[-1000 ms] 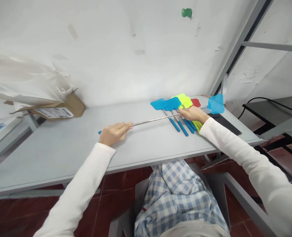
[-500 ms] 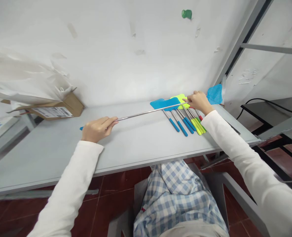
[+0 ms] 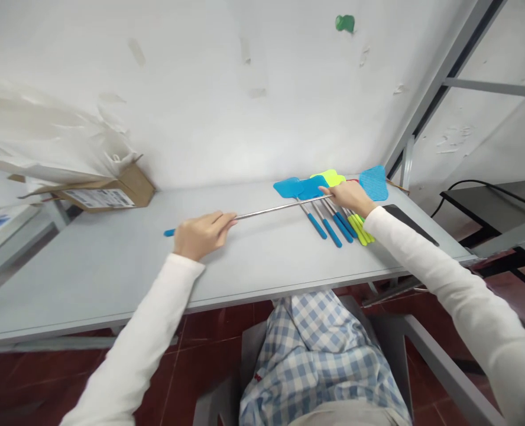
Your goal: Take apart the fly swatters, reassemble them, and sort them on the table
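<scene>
Between my two hands stretches a telescopic fly swatter with a thin metal shaft (image 3: 280,207). My left hand (image 3: 203,235) is closed around it near the handle end, and the tip of its blue handle (image 3: 169,232) sticks out to the left. My right hand (image 3: 351,197) pinches the shaft near the far end; the blue swatter head (image 3: 374,183) shows beyond it. Below and beside my right hand lie several fly swatters on the table, with blue heads (image 3: 288,187) and yellow-green heads (image 3: 333,176). Their blue handles (image 3: 332,232) and yellow-green handles (image 3: 360,229) point toward me. My right hand partly covers them.
A grey table (image 3: 245,260) stands against a white wall. An opened cardboard box (image 3: 133,184) sits at its back left. A dark flat object (image 3: 411,223) lies at the right, under my right forearm. Metal frame posts (image 3: 444,89) rise at the right.
My hands have come closer together, and the shaft between them looks shorter. The left hand moved right; the right hand and the swatter's head moved left and slightly down.
</scene>
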### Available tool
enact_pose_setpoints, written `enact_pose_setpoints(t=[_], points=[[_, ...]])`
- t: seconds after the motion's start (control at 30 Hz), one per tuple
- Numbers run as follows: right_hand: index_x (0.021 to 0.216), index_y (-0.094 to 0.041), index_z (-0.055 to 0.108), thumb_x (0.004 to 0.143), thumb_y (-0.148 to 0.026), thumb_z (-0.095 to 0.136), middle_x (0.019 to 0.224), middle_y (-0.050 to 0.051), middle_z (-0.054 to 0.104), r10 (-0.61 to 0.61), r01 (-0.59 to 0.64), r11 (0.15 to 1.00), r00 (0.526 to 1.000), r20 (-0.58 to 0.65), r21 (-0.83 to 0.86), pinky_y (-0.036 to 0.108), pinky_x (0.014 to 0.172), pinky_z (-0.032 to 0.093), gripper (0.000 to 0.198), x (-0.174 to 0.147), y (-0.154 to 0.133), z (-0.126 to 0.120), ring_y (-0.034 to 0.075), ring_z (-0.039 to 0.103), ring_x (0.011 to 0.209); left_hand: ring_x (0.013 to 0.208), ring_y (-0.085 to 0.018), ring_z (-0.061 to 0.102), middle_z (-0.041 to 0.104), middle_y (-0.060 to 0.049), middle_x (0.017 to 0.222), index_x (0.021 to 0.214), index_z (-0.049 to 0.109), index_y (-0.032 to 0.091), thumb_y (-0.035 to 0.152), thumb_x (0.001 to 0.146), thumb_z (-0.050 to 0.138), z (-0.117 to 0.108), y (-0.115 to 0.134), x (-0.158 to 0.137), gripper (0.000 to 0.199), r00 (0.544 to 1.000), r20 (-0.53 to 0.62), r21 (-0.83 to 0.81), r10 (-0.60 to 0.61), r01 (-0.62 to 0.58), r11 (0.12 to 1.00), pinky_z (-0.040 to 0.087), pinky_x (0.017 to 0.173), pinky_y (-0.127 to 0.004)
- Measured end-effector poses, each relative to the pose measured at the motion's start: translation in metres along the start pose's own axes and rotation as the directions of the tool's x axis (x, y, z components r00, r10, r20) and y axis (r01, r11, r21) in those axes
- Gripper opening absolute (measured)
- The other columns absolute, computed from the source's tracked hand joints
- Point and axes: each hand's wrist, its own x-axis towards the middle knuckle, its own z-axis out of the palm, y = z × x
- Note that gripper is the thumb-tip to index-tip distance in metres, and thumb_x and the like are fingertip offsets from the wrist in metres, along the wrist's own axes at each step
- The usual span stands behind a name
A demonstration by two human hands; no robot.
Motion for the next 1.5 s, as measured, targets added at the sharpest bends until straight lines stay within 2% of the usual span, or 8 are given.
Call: enact_pose_setpoints(t=[0.17, 0.37, 0.53, 0.73, 0.9, 1.07, 1.3, 1.5], points=[[0.089, -0.014, 0.074, 0.101, -0.05, 0.021, 0.084, 0.016, 0.073, -0.037, 0.048, 0.995, 0.992, -0.119, 0.085, 0.031, 0.063, 0.034, 0.066, -0.001, -0.046, -0.024, 0.027, 0.068, 0.078, 0.065, -0.019, 0.063, 0.071, -0.006, 0.079, 0.099, 0.072, 0.025, 0.042, 0.098, 0.038, 0.005, 0.047, 0.032, 0.038, 1.0, 0.018, -0.059, -0.024, 0.025, 0.998, 0.024, 0.05, -0.032], [0.086, -0.013, 0.073, 0.102, -0.046, 0.021, 0.08, 0.016, 0.072, -0.127, 0.14, 0.986, 0.983, -0.132, 0.09, 0.031, 0.061, 0.033, 0.063, -0.009, -0.079, -0.041, 0.025, 0.066, 0.073, 0.067, -0.018, 0.062, 0.069, -0.007, 0.082, 0.102, 0.07, 0.025, 0.043, 0.1, 0.033, 0.011, 0.075, 0.041, 0.041, 0.998, 0.051, -0.114, -0.023, 0.029, 0.993, 0.024, 0.05, -0.033], [0.096, -0.012, 0.068, 0.099, -0.037, 0.037, 0.086, 0.015, 0.069, -0.249, 0.268, 0.959, 0.952, -0.179, 0.094, 0.033, 0.069, 0.039, 0.04, -0.02, -0.067, -0.043, 0.025, 0.063, 0.081, 0.066, -0.018, 0.062, 0.067, -0.007, 0.077, 0.098, 0.07, 0.024, 0.046, 0.1, 0.033, 0.017, 0.067, 0.03, 0.043, 0.999, 0.046, -0.12, -0.022, 0.028, 0.992, 0.024, 0.05, -0.032], [0.109, -0.016, 0.064, 0.096, -0.033, 0.047, 0.124, 0.015, 0.06, -0.444, 0.457, 0.888, 0.817, -0.367, -0.057, 0.048, 0.106, 0.03, 0.028, -0.032, -0.016, -0.048, 0.03, 0.046, 0.126, 0.063, -0.018, 0.06, 0.066, -0.006, 0.074, 0.096, 0.071, 0.025, 0.049, 0.098, 0.038, 0.016, 0.041, 0.021, 0.041, 0.999, 0.021, -0.087, -0.026, 0.028, 0.996, 0.025, 0.052, -0.032], [0.1, -0.02, 0.069, 0.094, -0.043, 0.051, 0.11, 0.01, 0.066, -0.504, 0.509, 0.857, 0.795, -0.338, -0.08, 0.049, 0.105, 0.028, 0.029, -0.026, 0.004, -0.047, 0.029, 0.049, 0.122, 0.06, -0.018, 0.057, 0.063, -0.007, 0.072, 0.095, 0.072, 0.026, 0.052, 0.097, 0.038, 0.012, 0.036, 0.026, 0.042, 0.999, 0.043, -0.071, -0.009, 0.012, 0.997, 0.023, 0.051, -0.032], [0.084, -0.017, 0.066, 0.097, -0.029, 0.045, 0.081, 0.008, 0.067, -0.613, 0.583, 0.789, 0.767, -0.19, -0.195, 0.036, 0.08, 0.035, 0.028, -0.023, -0.01, -0.044, 0.022, 0.056, 0.086, 0.058, -0.016, 0.056, 0.062, -0.006, 0.068, 0.096, 0.072, 0.027, 0.049, 0.098, 0.038, 0.011, 0.044, 0.021, 0.041, 1.0, 0.009, -0.069, -0.013, 0.014, 0.998, 0.023, 0.05, -0.032], [0.093, -0.015, 0.066, 0.098, -0.014, 0.04, 0.087, 0.009, 0.068, -0.695, 0.649, 0.719, 0.678, -0.238, -0.249, 0.034, 0.076, 0.033, 0.027, -0.038, -0.069, -0.053, 0.021, 0.054, 0.089, 0.063, -0.017, 0.06, 0.065, -0.006, 0.074, 0.106, 0.071, 0.03, 0.048, 0.1, 0.035, 0.016, 0.085, 0.025, 0.041, 0.998, 0.057, -0.164, -0.007, 0.016, 0.986, 0.023, 0.05, -0.033], [0.1, -0.015, 0.065, 0.098, -0.017, 0.04, 0.094, 0.01, 0.068, -0.619, 0.568, 0.785, 0.736, -0.276, -0.248, 0.04, 0.092, 0.038, 0.025, -0.034, -0.077, -0.056, 0.024, 0.057, 0.1, 0.067, -0.018, 0.062, 0.069, -0.006, 0.083, 0.109, 0.071, 0.029, 0.046, 0.098, 0.042, 0.013, 0.097, 0.032, 0.035, 0.989, 0.079, -0.192, -0.126, 0.139, 0.971, 0.024, 0.051, -0.031]])
